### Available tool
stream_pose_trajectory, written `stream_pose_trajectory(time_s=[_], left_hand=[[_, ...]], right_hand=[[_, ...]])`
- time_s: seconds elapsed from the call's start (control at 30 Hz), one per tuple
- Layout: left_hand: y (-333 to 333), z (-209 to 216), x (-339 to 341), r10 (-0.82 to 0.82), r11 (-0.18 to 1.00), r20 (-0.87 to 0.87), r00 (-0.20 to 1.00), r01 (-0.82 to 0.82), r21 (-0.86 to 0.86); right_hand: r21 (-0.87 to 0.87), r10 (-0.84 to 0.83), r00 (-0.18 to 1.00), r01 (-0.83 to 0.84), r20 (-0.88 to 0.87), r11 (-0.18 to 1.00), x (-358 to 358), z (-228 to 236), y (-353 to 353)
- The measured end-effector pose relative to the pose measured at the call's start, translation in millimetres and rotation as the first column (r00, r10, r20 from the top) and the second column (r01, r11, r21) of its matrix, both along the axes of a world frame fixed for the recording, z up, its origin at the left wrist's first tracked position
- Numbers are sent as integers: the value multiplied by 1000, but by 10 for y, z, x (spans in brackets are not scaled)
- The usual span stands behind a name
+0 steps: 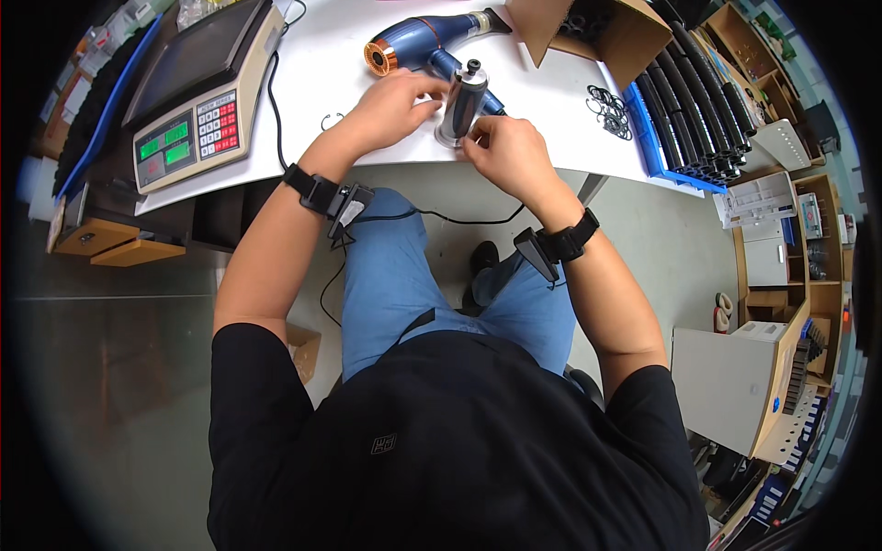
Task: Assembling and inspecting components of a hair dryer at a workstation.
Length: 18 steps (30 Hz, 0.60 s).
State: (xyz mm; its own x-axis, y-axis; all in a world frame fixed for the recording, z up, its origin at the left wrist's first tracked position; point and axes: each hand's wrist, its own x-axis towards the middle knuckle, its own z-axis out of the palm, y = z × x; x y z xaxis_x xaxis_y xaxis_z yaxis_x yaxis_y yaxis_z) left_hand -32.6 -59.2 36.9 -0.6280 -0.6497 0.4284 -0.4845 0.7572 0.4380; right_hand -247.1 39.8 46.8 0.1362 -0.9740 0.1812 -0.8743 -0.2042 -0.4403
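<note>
An upright metal cylinder stands near the table's front edge, with a black sleeve around it and a black knob on top. My left hand is at its left side, thumb and forefinger apart, with nothing visible between them. On the right, my right hand has its fingers curled in toward the cylinder's foot, thumb and forefinger close together. Whatever they pinch is too small to make out. Just behind the cylinder lies a blue hair dryer with a copper-coloured rear end.
A scale with green displays stands at the left. Black rings lie in a heap to the right. Beyond them are a blue tray of black ribbed tubes and an open cardboard box. Small ring pieces lie left of my left hand.
</note>
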Motion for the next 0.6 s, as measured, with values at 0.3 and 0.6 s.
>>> stream_pose_trajectory(time_s=[0.3,0.6], left_hand=[[344,148,514,358,932,210,910,-337,-131],[409,35,482,341,939,207,917,-321,-125]], right_hand=[[121,14,999,-20,53,992,13,40,-107],[101,-40,999,38,17,994,85,20,-139]])
